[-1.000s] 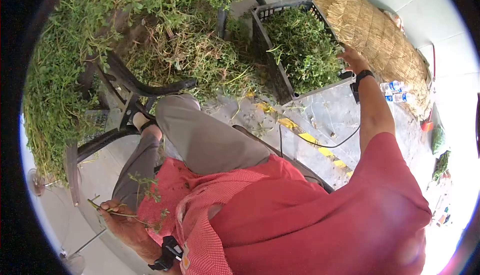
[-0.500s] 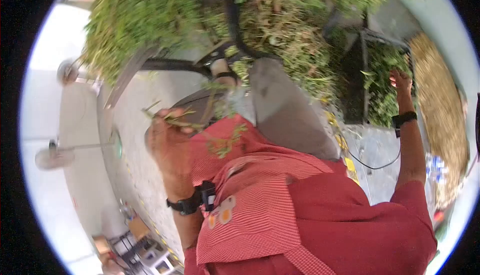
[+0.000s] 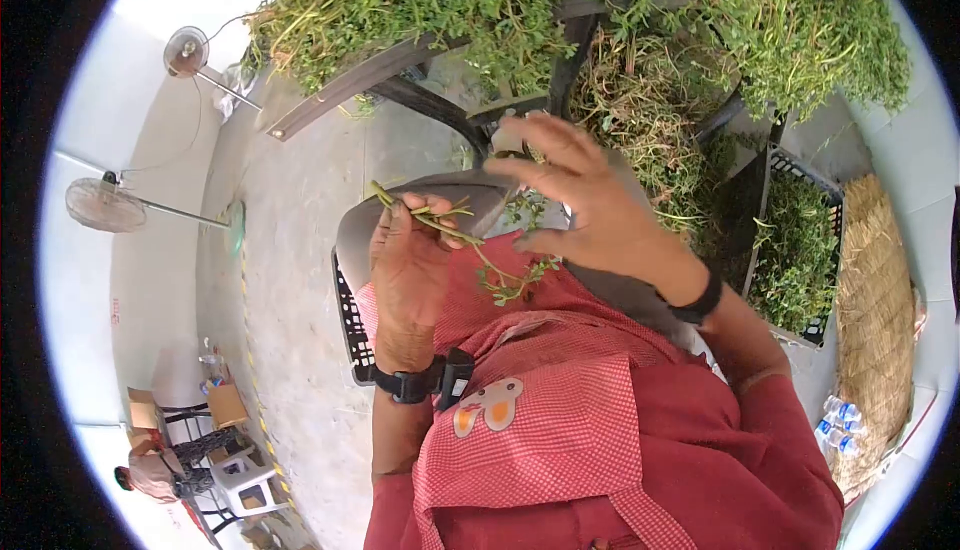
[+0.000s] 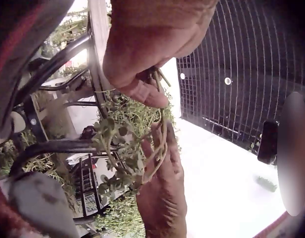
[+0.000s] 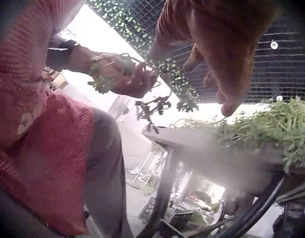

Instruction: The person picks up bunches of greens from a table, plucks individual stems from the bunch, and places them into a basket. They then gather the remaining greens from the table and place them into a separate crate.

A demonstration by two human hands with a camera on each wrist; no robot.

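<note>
My left hand pinches a thin leafy green stem between thumb and fingers above my lap. Small leaves hang from the stem's far end, in front of the red checked apron. Over my knee, my right hand has its fingers spread and nothing in them. In the left wrist view the stem passes in front of that right hand. The right wrist view has the left hand beyond the right hand's fingers, with leafy ends drooping from it.
A table edge ahead bears a heap of greens. Below lies a pile of wilted stems. A black crate of greens stands at right beside a straw roll. Fans stand left; a person is behind.
My right hand has left the crate and come across to my lap near the left hand. The left hand has risen with the stem. The head view has swung left.
</note>
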